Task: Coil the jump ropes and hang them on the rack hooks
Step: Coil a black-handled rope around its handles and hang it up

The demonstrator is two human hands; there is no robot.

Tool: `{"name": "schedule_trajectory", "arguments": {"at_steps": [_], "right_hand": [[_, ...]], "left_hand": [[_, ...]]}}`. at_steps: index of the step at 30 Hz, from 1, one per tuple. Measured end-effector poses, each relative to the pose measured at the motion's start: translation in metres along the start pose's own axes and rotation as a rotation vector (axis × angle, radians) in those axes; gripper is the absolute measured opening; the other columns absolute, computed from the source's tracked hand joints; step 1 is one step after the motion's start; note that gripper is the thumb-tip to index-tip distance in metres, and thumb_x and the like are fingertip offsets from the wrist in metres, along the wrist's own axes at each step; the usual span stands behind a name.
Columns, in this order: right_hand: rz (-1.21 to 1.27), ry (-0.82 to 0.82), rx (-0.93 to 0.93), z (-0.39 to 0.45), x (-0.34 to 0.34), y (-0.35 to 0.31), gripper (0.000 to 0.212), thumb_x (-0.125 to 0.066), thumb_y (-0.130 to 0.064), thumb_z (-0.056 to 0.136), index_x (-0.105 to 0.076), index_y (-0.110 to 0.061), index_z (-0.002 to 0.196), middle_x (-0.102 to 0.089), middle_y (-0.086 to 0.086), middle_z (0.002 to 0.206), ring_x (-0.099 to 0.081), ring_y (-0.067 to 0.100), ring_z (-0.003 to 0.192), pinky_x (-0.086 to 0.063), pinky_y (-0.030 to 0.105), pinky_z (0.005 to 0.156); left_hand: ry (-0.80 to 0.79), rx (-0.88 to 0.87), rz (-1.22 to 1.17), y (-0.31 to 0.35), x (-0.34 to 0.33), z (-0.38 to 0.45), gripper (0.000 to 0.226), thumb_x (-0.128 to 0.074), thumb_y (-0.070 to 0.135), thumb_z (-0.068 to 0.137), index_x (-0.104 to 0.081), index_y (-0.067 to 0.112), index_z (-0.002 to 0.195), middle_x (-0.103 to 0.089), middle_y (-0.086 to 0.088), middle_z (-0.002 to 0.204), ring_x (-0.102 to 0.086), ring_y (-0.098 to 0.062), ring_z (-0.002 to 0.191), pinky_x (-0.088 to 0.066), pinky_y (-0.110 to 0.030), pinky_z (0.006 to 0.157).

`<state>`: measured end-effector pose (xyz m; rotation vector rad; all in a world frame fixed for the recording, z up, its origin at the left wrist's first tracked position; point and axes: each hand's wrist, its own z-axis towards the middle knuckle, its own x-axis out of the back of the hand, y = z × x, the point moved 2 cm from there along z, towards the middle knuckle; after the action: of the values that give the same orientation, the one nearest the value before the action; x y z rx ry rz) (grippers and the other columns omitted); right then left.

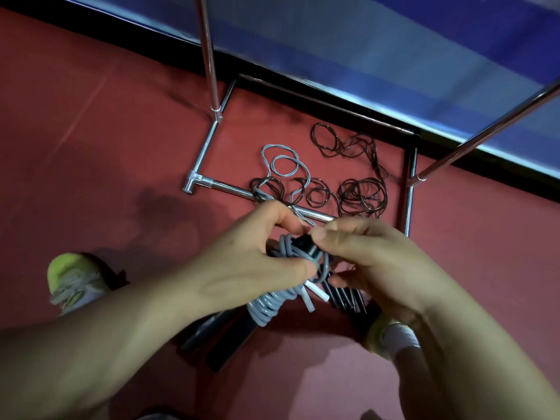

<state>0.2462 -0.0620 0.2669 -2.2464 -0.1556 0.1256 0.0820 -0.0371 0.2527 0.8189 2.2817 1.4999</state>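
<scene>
Both hands are closed around a grey jump rope bundle held above the red floor.

A grey jump rope [274, 303] is gripped in the left hand [242, 268], its coiled part hanging below the palm, while a strand beside the black handle [307, 248] is pinched by the curled fingers of the right hand [372, 262]. Two pale cord ends [316, 292] stick out between the hands. More grey cord [283, 165] trails up onto the floor [91, 116], where dark jump ropes [360, 192] lie in loose loops inside the chrome base of the rack [209, 140]. Further black handles [348, 298] are seen beneath the right hand. Yellow-green shoes [72, 280] are planted at either side, and a blue mat [363, 40] borders the floor beyond.
</scene>
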Motion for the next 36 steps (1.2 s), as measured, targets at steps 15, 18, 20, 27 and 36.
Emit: {"name": "schedule_trajectory", "arguments": {"at_steps": [15, 18, 20, 27, 36], "right_hand": [[0.298, 0.468, 0.099, 0.014, 0.002, 0.001, 0.032, -0.064, -0.015, 0.087, -0.051, -0.018, 0.059, -0.047, -0.009, 0.047, -0.041, 0.007, 0.049, -0.037, 0.022, 0.056], [0.293, 0.416, 0.149, 0.005, 0.004, -0.004, 0.033, -0.064, -0.032, 0.088, -0.059, -0.018, 0.059, -0.054, -0.005, 0.056, -0.047, 0.011, 0.056, -0.041, 0.026, 0.062], [0.239, 0.312, 0.084, -0.006, 0.0, -0.004, 0.035, -0.062, -0.052, 0.078, -0.07, -0.019, 0.07, -0.067, -0.003, 0.073, -0.058, 0.015, 0.073, -0.045, 0.032, 0.072], [0.269, 0.161, 0.244, -0.049, -0.042, -0.052, 0.025, -0.064, -0.032, 0.076, -0.07, -0.009, 0.084, -0.07, 0.009, 0.086, -0.062, 0.022, 0.083, -0.048, 0.036, 0.085], [0.201, 0.407, 0.606, -0.094, -0.051, -0.186, 0.016, -0.055, -0.01, 0.094, -0.064, -0.005, 0.083, -0.063, 0.008, 0.07, -0.06, 0.014, 0.058, -0.05, 0.023, 0.054]], "left_hand": [[-0.282, 0.301, -0.255, 0.001, -0.017, 0.005, 0.017, -0.073, 0.01, 0.076, -0.06, 0.013, 0.087, -0.071, -0.009, 0.077, -0.068, -0.021, 0.065, -0.054, -0.027, 0.056], [-0.206, 0.238, -0.338, 0.011, -0.005, 0.002, 0.022, -0.077, 0.007, 0.066, -0.066, 0.016, 0.083, -0.069, -0.002, 0.068, -0.067, -0.015, 0.063, -0.056, -0.023, 0.06], [-0.18, 0.22, -0.38, 0.015, 0.002, -0.004, 0.026, -0.074, 0.012, 0.061, -0.066, 0.013, 0.086, -0.069, -0.004, 0.07, -0.068, -0.02, 0.067, -0.056, -0.028, 0.065], [-0.135, 0.164, -0.474, 0.061, 0.018, -0.038, 0.045, -0.073, 0.017, 0.059, -0.06, 0.011, 0.101, -0.07, -0.005, 0.079, -0.065, -0.022, 0.076, -0.054, -0.034, 0.074], [-0.107, 0.044, -0.503, 0.177, 0.049, -0.054, 0.04, -0.058, 0.049, 0.073, -0.066, 0.018, 0.097, -0.07, 0.002, 0.072, -0.065, -0.011, 0.06, -0.046, -0.026, 0.062]]}}
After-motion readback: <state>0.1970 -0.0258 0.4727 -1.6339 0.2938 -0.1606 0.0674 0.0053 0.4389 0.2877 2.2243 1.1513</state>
